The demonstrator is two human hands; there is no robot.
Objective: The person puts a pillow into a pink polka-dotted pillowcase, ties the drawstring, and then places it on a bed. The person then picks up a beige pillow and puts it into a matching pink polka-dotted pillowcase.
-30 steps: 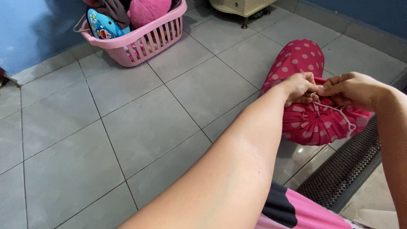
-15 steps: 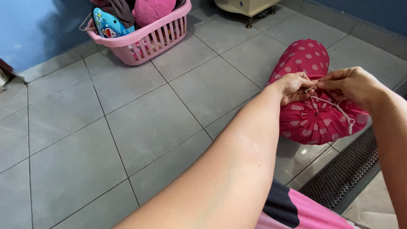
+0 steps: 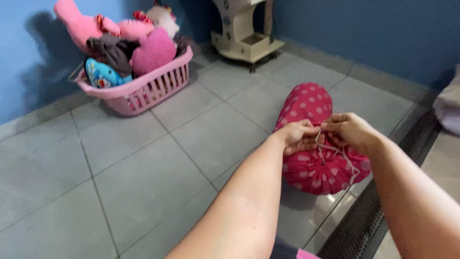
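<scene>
Both our hands meet at the near end of the bolster [image 3: 306, 139] on the floor [image 3: 158, 158]: left hand [image 3: 299, 136] and right hand [image 3: 347, 132] each pinch the cord [image 3: 335, 153]. Cover's mouth looks gathered shut; we judge the knot unfinished, ends dangling loose.

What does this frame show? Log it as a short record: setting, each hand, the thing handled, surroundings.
Setting: grey tiled floor, blue walls
Left hand: pinching the white cord at the bolster's gathered end
Right hand: pinching the same cord, fingertips close to the left hand
Thing handled: pink polka-dot bolster lying on the floor, end drawn closed
Surroundings: pink basket of soft toys by the wall; cream stand in the corner; dark mat at right
</scene>
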